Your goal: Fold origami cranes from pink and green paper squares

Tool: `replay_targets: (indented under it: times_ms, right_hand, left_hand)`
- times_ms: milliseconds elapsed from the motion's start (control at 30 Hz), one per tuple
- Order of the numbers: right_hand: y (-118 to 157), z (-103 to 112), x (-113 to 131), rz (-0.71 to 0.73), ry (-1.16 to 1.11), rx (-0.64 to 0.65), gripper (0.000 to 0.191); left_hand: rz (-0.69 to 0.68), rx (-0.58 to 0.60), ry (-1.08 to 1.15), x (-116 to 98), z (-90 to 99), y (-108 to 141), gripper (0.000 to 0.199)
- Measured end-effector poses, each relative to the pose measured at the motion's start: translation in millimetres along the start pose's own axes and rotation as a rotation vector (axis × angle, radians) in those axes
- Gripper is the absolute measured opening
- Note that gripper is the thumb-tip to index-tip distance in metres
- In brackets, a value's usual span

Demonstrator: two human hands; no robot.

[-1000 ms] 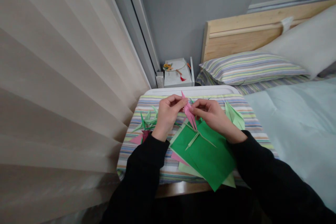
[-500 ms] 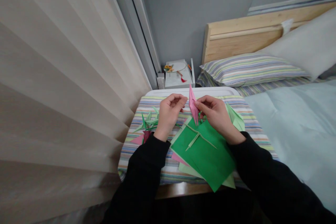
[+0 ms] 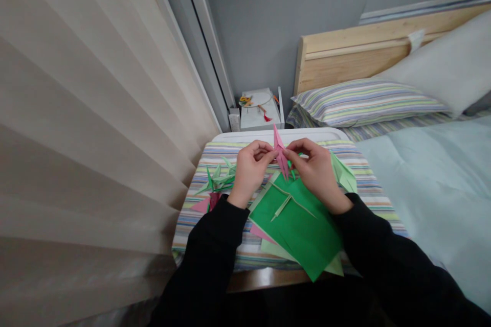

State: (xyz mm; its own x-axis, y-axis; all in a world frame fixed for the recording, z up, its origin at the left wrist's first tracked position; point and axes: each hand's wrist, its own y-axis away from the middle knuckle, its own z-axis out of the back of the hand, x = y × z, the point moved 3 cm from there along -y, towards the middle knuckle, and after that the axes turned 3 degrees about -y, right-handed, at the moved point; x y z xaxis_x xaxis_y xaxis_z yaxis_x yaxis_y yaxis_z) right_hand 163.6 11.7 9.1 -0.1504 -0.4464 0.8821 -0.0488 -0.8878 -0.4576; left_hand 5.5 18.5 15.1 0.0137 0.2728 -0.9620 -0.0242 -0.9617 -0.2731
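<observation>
A folded pink paper crane (image 3: pixel 281 156) stands upright between my left hand (image 3: pixel 251 171) and my right hand (image 3: pixel 314 173), and the fingertips of both pinch it. Below my hands lies a bright green paper sheet (image 3: pixel 297 230), with a thin pale green folded piece (image 3: pixel 286 205) on it. Pale green paper (image 3: pixel 274 248) shows under its edge. To the left of my left hand is a heap of green paper cranes (image 3: pixel 217 181), beside a pink and dark red folded piece (image 3: pixel 207 203). A pale green folded piece (image 3: pixel 342 173) lies right of my right hand.
The papers lie on a striped cloth (image 3: pixel 192 225) over a board with a white rim (image 3: pixel 276 135). A pleated beige curtain (image 3: pixel 88 112) fills the left side. To the right is a bed with pillows (image 3: pixel 364 103). A white box (image 3: pixel 255 115) holding a round fan stands at the back.
My hands have moved closer together around the pink crane, which has gone from tilted to upright and now shows less below my fingers. The papers below have not moved.
</observation>
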Motion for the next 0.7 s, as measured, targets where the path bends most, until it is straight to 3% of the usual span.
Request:
replay_targets:
  times_ms: [233, 400, 700]
  right_hand:
    - [1.2, -2.9, 1.3, 0.004, 0.033, 0.075, 0.014]
    - [2.9, -3.7, 5.2, 0.086, 0.117, 0.062, 0.012]
    - [4.1, -3.9, 6.0, 0.162, 0.211, 0.042, 0.012]
  left_hand:
    - [-0.05, -0.021, -0.08, 0.0, 1.6, -0.5, 0.013]
    - [-0.142, -0.081, -0.233, -2.1, 4.3, 0.9, 0.01]
    - [-0.102, -0.074, -0.125, -3.6, 1.7, 2.2, 0.008]
